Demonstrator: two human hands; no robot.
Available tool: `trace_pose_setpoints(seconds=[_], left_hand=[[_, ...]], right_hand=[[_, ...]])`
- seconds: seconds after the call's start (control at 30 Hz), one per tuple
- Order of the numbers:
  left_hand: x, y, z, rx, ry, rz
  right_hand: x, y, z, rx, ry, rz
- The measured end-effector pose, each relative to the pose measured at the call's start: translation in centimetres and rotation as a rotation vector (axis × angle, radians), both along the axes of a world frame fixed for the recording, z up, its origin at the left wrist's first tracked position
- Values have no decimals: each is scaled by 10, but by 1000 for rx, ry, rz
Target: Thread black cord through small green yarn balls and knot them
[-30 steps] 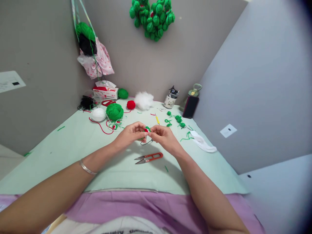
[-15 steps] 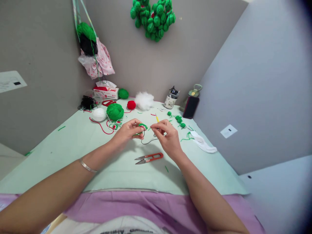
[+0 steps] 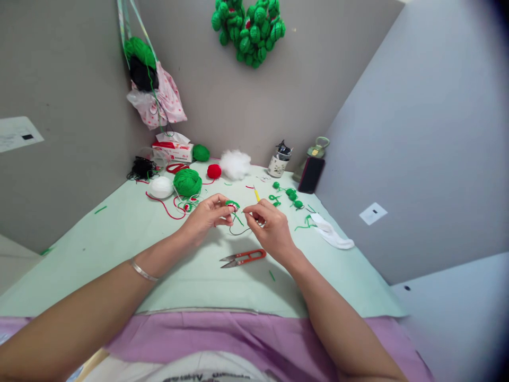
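Note:
A small crochet piece in green, white and red is pinched between the thumb and fingers of my left hand. A green yarn tail and a black thread hang from it, the thread looping over toward my right hand. Just to the right of the piece, my right hand pinches what looks like a thin needle; only a tiny pale tip shows. Below both hands, orange-handled thread snips lie on the table. A yellow-handled tool rests behind my right hand.
Toward the back are green yarn, white yarn, a red ball, white stuffing and a tissue box. A jar, phone, green crochet balls and white cloth stand or lie rightward.
My right hand has shifted slightly left and down, closer to the crochet piece. The green tail below the piece now shows plainly. My left hand has hardly moved.

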State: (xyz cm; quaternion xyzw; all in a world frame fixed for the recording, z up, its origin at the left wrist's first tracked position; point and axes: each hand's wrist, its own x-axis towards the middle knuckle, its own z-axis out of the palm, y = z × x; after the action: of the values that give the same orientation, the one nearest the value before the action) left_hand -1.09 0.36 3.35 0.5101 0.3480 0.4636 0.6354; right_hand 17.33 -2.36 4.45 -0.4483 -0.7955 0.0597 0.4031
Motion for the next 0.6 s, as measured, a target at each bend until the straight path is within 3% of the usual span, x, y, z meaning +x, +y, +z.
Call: trace_pose_setpoints(seconds=[0.23,0.47,0.6], left_hand=[[0,5,-9,42,6,13],[1,-1,-7,287,173,126],[3,-3,-8,339,196,157]], right_hand=[[-1,1,-1,-3,1,-13],[-2,1,-3,-68,62,-18],[-2,2,-3,-172,161,16]])
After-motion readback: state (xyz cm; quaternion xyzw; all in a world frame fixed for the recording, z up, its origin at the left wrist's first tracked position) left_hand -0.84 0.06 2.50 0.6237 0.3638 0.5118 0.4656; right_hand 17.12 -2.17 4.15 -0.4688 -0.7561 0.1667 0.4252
